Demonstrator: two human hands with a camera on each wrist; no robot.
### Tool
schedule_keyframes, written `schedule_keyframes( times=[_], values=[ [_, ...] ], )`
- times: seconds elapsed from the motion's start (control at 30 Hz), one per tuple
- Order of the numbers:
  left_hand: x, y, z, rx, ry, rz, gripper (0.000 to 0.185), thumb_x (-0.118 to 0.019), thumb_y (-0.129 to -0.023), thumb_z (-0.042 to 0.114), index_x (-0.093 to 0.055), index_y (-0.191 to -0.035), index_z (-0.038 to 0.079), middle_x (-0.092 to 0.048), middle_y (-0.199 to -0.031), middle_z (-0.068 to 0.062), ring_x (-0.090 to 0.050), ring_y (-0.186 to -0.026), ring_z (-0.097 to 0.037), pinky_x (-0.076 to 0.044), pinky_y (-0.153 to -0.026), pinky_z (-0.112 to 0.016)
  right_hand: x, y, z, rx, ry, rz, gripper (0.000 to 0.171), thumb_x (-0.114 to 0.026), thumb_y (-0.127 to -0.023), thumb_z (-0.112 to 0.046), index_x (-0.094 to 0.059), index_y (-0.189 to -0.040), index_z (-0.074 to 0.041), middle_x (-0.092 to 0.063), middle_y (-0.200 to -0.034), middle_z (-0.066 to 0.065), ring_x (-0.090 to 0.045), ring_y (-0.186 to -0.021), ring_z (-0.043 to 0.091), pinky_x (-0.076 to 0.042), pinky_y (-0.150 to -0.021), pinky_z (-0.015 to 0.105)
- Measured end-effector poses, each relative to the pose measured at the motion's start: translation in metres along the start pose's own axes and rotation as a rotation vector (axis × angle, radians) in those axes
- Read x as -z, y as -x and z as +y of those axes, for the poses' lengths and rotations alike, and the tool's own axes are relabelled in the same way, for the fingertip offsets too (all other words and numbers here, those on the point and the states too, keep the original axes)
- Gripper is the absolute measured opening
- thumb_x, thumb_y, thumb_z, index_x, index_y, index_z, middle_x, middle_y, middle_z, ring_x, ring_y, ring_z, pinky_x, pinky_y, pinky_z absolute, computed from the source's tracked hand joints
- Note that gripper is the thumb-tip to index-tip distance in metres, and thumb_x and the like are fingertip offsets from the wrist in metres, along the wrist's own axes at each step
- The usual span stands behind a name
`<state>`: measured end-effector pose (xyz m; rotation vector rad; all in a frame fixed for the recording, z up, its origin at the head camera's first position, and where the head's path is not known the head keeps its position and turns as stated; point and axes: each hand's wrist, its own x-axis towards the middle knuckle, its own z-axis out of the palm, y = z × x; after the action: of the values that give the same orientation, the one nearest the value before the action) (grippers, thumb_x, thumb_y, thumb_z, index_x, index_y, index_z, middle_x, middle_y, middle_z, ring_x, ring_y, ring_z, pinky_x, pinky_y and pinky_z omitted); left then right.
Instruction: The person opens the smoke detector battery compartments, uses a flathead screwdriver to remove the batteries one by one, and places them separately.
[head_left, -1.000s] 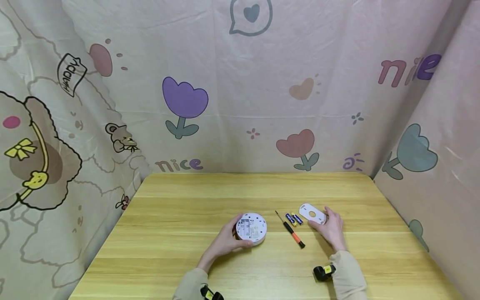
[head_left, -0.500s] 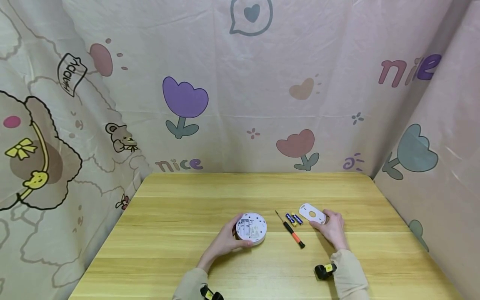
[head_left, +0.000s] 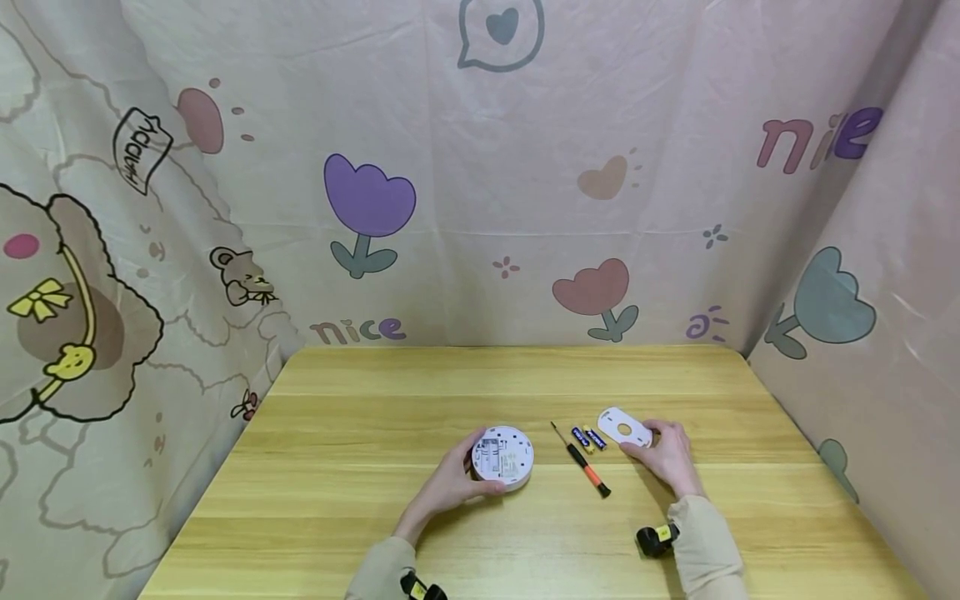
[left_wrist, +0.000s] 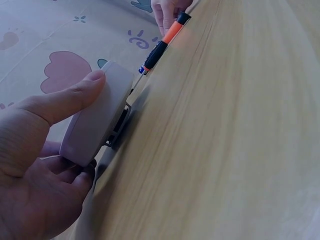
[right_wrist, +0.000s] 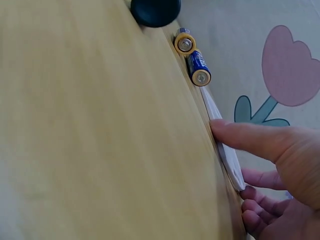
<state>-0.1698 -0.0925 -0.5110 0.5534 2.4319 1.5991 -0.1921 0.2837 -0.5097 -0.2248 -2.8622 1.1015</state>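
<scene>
My left hand (head_left: 448, 478) grips a round white smoke detector (head_left: 507, 458), thumb and fingers on opposite sides of its rim. Its printed label faces up in the head view. In the left wrist view the smoke detector (left_wrist: 102, 112) shows its smooth side, with a dark clip-like part sticking out close over the table. My right hand (head_left: 667, 460) holds the near end of a flat white mounting plate (head_left: 637, 432) between thumb and fingers. The plate has a round hole in its middle and lies low at the table. In the right wrist view the plate (right_wrist: 231, 162) appears edge-on.
A screwdriver (head_left: 587, 470) with a black and orange handle lies between the hands. Two blue and gold batteries (head_left: 582, 438) lie between it and the plate. The wooden table (head_left: 360, 425) ends at a printed curtain (head_left: 480, 283) behind.
The right hand and forearm have shifted slightly to the right, fingers staying at the plate's end. The left hand, smoke detector, screwdriver and batteries have not visibly moved.
</scene>
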Motion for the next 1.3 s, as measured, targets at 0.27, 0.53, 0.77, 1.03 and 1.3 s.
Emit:
schedule_keyframes(
  times=[0.27, 0.53, 0.77, 1.03, 1.3],
  values=[
    [0.0, 0.001, 0.001, 0.001, -0.015, -0.001, 0.106, -0.088, -0.076, 0.021, -0.024, -0.154, -0.01, -0.029, -0.159, -0.033, -0.031, -0.148, -0.048, -0.026, -0.123, -0.057, 0.002, -0.002, 0.004, 0.131, 0.111, 0.035, 0.06, -0.084, -0.078, -0.026, -0.063, -0.12, 0.011, -0.065, -0.11, 0.029, -0.06, -0.097, 0.035, -0.052, -0.081, 0.047],
    [-0.001, 0.002, 0.0, 0.001, -0.027, 0.006, 0.105, -0.088, -0.076, 0.022, -0.025, -0.154, -0.009, -0.03, -0.159, -0.033, -0.032, -0.148, -0.048, -0.027, -0.123, -0.058, 0.001, 0.0, 0.005, 0.187, 0.154, 0.084, 0.058, -0.086, -0.075, -0.029, -0.068, -0.116, 0.008, -0.069, -0.105, 0.026, -0.064, -0.09, 0.032, -0.055, -0.075, 0.043],
    [-0.001, 0.002, 0.0, -0.003, -0.043, 0.008, 0.105, -0.088, -0.076, 0.023, -0.026, -0.154, -0.009, -0.031, -0.158, -0.033, -0.034, -0.147, -0.048, -0.028, -0.123, -0.057, 0.0, 0.002, 0.008, 0.243, 0.139, 0.164, 0.053, -0.086, -0.076, -0.027, -0.069, -0.111, 0.008, -0.071, -0.102, 0.028, -0.067, -0.085, 0.032, -0.057, -0.071, 0.044],
    [-0.001, 0.001, 0.0, -0.007, -0.026, 0.005, 0.105, -0.088, -0.076, 0.021, -0.025, -0.154, -0.009, -0.03, -0.159, -0.033, -0.033, -0.147, -0.048, -0.027, -0.123, -0.057, -0.001, 0.002, 0.01, 0.331, 0.098, 0.254, 0.049, -0.088, -0.075, -0.023, -0.071, -0.11, 0.008, -0.072, -0.102, 0.028, -0.07, -0.084, 0.034, -0.06, -0.071, 0.046],
    [0.001, 0.001, 0.002, -0.007, -0.016, -0.001, 0.105, -0.088, -0.076, 0.021, -0.024, -0.154, -0.009, -0.029, -0.159, -0.033, -0.034, -0.147, -0.048, -0.028, -0.122, -0.057, -0.002, 0.004, -0.004, 0.422, 0.023, 0.278, 0.053, -0.091, -0.071, -0.019, -0.07, -0.113, 0.005, -0.075, -0.1, 0.022, -0.072, -0.083, 0.029, -0.062, -0.073, 0.044]
  ],
)
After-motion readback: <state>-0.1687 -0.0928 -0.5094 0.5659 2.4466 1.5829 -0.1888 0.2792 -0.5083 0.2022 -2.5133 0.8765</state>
